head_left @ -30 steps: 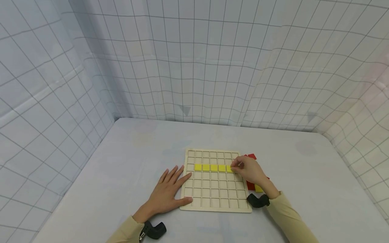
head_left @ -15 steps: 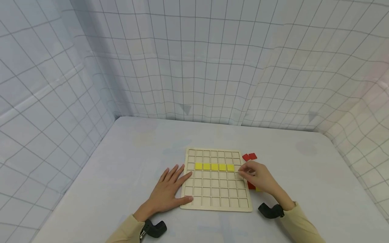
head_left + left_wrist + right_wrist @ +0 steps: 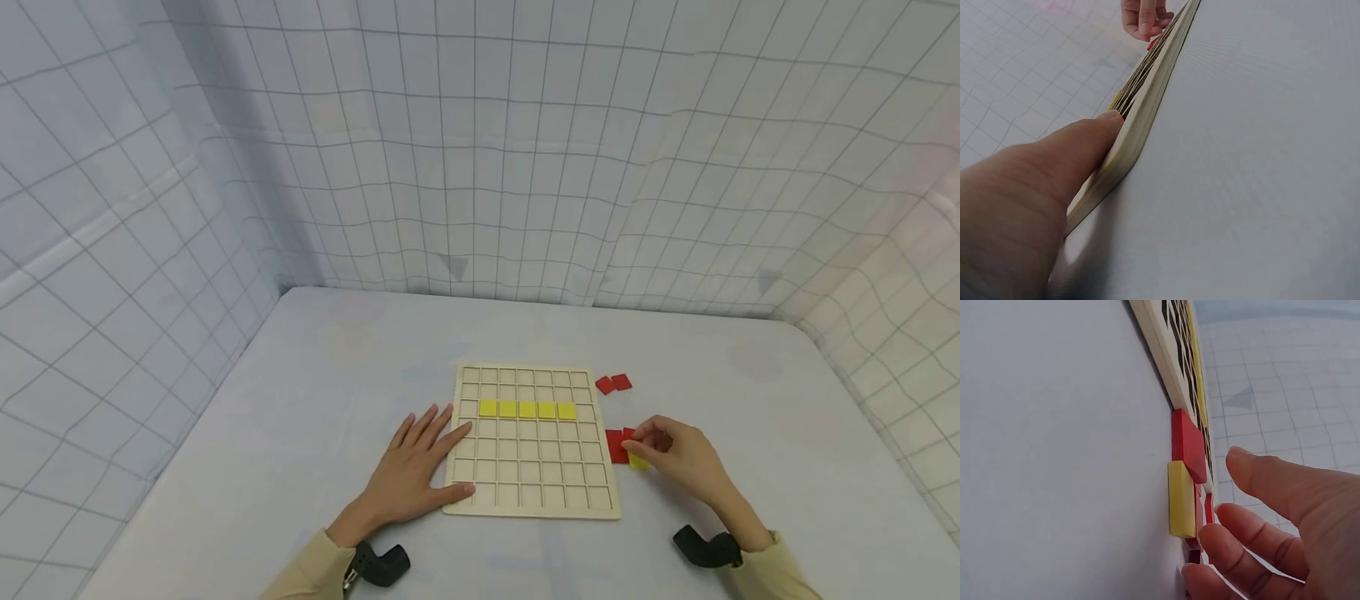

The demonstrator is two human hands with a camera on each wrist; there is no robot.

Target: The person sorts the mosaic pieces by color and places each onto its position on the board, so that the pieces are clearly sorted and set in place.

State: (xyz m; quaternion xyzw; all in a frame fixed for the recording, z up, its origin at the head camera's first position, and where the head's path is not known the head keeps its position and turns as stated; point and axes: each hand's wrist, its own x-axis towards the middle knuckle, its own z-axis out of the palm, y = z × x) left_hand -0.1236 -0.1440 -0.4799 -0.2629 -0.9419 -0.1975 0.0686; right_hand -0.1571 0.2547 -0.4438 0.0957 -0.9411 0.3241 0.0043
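Note:
A pale wooden grid board [image 3: 519, 510] lies on the table, with several yellow square tiles [image 3: 527, 409] side by side in one row of cells. My left hand [image 3: 408, 479] rests at the board's left edge, fingers spread, its thumb [image 3: 1085, 147] on the rim. Right of the board, my right hand [image 3: 686, 462] is over a small cluster of tiles. A red tile [image 3: 1190, 447] and a yellow tile [image 3: 1180, 500] show there in the right wrist view, beside the thumb and fingers, which stand apart with nothing between them. Part of the cluster is hidden by this hand.
Two red tiles [image 3: 613, 383] lie by the board's upper right corner. The white table [image 3: 360, 350] is bounded by hanging white grid-patterned cloth [image 3: 480, 167] at the back and sides. A black wrist device [image 3: 705, 547] sits on each forearm.
My right hand has drawn back from the last yellow tile in the row and moved right and nearer, over the loose tiles. The left hand stays in place.

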